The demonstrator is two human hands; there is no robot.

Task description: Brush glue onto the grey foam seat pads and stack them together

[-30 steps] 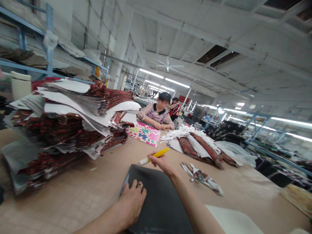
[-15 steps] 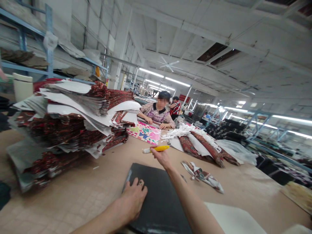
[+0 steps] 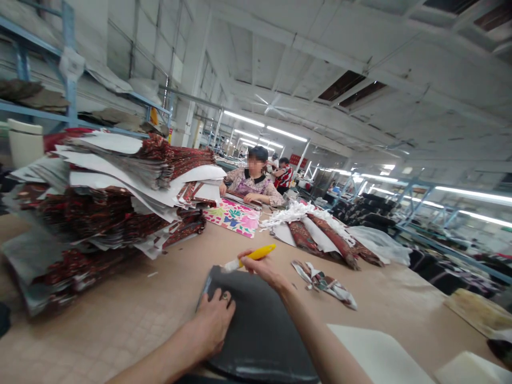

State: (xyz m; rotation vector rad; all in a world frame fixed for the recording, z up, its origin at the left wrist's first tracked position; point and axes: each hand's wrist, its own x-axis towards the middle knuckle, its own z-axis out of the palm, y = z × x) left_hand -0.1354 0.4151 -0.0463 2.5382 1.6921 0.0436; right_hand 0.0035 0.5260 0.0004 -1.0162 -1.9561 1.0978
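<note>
A dark, flat panel (image 3: 264, 330) with a rounded near edge lies on the brown table in front of me. My left hand (image 3: 214, 322) rests on its left part, palm down and fingers apart, a ring on one finger. My right hand (image 3: 258, 266) grips a brush with a yellow handle (image 3: 262, 251), above the far edge of the panel. The brush's pale tip points left and down, at the panel's far left corner; whether it touches cannot be made out.
Stacked patterned fabric and white sheets (image 3: 116, 192) stand at the left. Rolled fabric pieces (image 3: 320, 234) lie beyond the panel, scraps (image 3: 324, 282) to its right. A person (image 3: 252, 181) works across the table. A white sheet (image 3: 372, 354) lies near right.
My right hand has brought the brush down and toward me, to the panel's far edge. My left hand remains on the panel. The view has shifted slightly.
</note>
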